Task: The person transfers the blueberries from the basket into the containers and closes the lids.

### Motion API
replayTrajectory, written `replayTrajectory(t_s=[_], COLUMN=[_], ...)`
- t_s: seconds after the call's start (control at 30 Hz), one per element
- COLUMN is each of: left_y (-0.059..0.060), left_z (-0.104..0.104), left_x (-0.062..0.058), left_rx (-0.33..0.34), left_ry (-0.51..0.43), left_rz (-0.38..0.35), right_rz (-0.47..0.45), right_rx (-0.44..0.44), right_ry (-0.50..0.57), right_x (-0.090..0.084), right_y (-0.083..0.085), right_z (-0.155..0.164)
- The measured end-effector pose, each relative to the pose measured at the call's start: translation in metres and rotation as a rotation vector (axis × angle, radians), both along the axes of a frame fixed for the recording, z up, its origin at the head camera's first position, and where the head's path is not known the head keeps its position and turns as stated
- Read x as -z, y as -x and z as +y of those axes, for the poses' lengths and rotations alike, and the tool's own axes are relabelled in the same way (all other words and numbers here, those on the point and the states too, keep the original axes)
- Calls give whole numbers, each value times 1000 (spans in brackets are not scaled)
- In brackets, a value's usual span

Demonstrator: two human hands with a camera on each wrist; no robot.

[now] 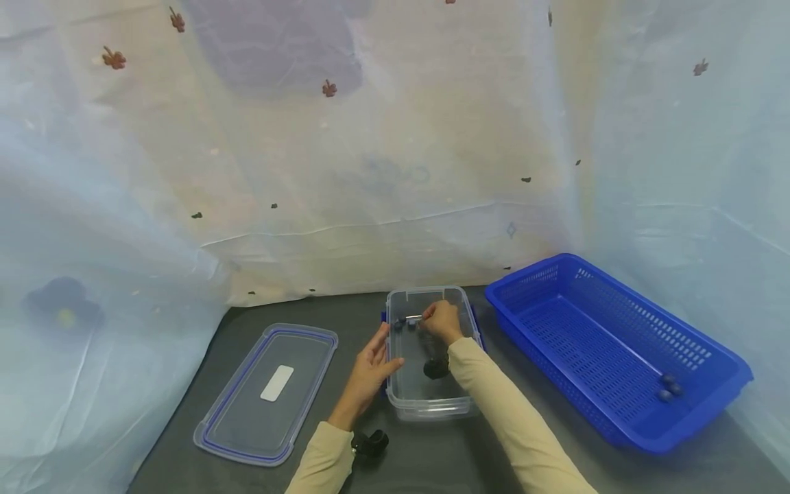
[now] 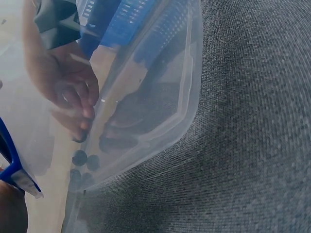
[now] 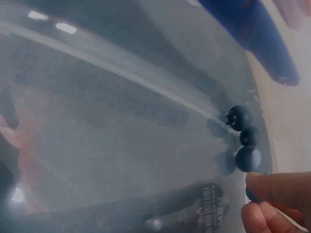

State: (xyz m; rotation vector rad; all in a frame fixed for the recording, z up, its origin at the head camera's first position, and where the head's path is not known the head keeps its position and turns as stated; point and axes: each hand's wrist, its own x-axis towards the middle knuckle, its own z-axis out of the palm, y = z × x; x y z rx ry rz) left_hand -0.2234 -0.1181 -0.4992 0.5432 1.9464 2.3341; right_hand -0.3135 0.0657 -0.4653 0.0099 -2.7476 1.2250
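Observation:
My right hand (image 1: pixel 441 321) reaches into a clear plastic container (image 1: pixel 426 399) and pinches a blueberry (image 3: pixel 250 195) between thumb and fingertips near one end wall. Beside it, more blueberries (image 3: pixel 248 159) sit in a row on the container floor against that wall. Through the clear wall in the left wrist view, a small cluster of blueberries (image 2: pixel 80 158) shows below the right fingertips. My left hand (image 1: pixel 368 370) rests at the container's left side, fingers extended along the wall and thumb over the rim.
A blue perforated basket (image 1: pixel 574 343) stands to the right, with a few blueberries (image 1: pixel 669 387) at its near end. The container's clear lid (image 1: pixel 302 353), with a blue seal and white label, lies on the dark tabletop (image 1: pixel 364 309) at left. A patterned curtain (image 1: pixel 395 171) hangs behind.

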Motion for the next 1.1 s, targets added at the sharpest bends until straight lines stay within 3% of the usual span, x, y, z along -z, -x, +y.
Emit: replayTrajectory(t_s=[0.47,0.67,1.1], left_y=[0,-1,0], left_z=[3,3,2], left_x=[-1,-1,0], left_rx=[7,0,-4], left_ry=[-6,-11,-10], left_rz=[11,13,8], right_rz=[-42,-19,100], right_rx=[3,-35,-94], right_ry=[-29,-43,-17], right_x=[3,-1,-34], right_y=[-2,0,-10], right_z=[4,5,8])
